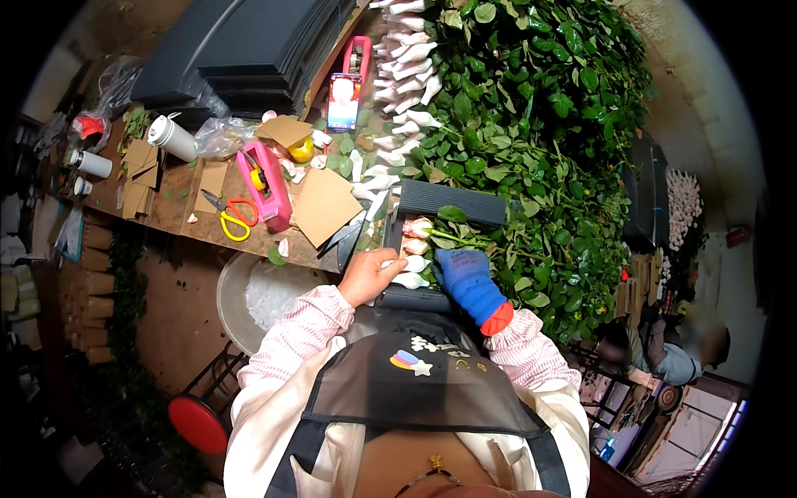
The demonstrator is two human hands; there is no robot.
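My bare left hand (369,276) has its thumb and fingers closed at the tip of a rose bud in a white sleeve (414,264). Another white-sleeved bud (410,280) lies just below it. Two open pink roses, an upper one (418,227) and a lower one (415,246), rest above these with their heads to the left. My right hand (466,280), in a blue knit glove, is curled down over the stems right of the heads; its fingertips are partly hidden. Black corrugated sheet (452,204) borders the roses on the far side, and a second black piece (415,299) on the near side.
Leafy rose stems (515,108) are heaped at the right, their white-sleeved heads (411,70) lined up leftward. Scissors (237,220), a pink tape dispenser (266,187), brown cardboard (325,203) and a phone (344,101) lie on the wooden table. A bucket (228,303) stands below its edge.
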